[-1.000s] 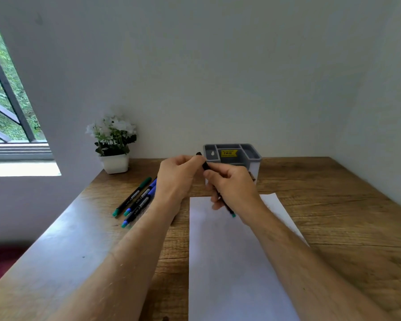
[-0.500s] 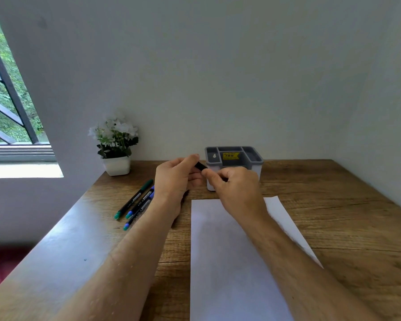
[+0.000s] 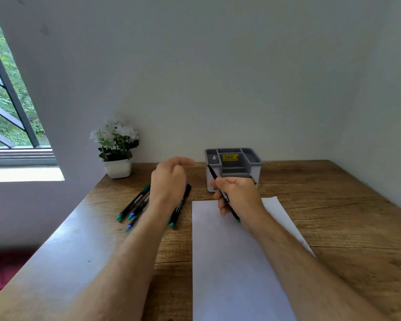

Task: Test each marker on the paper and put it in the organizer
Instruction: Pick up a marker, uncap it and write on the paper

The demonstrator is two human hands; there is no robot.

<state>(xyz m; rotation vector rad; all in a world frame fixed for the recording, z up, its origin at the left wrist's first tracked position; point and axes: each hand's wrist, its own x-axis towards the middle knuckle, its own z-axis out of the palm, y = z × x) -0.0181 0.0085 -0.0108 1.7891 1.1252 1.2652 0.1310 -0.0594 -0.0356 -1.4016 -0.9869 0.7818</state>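
My right hand grips a black marker with a teal rear end. It is held over the top edge of the white paper, thin bare tip pointing up toward the grey-and-white organizer. My left hand hovers to its left with the fingers curled; the cap is hidden inside them. Under and beside that hand, several capped markers lie on the wooden table, and a black one with a teal end is nearest the paper.
A white pot of white flowers stands at the back left by the wall. The organizer sits against the back wall, with a yellow price sticker inside. A window is at far left. The table's left edge runs diagonally; walls close off the back and right.
Both hands were together on the marker. They have now parted: the left hand drew away to the left from the cap end, and the marker's thin tip shows in the right hand.
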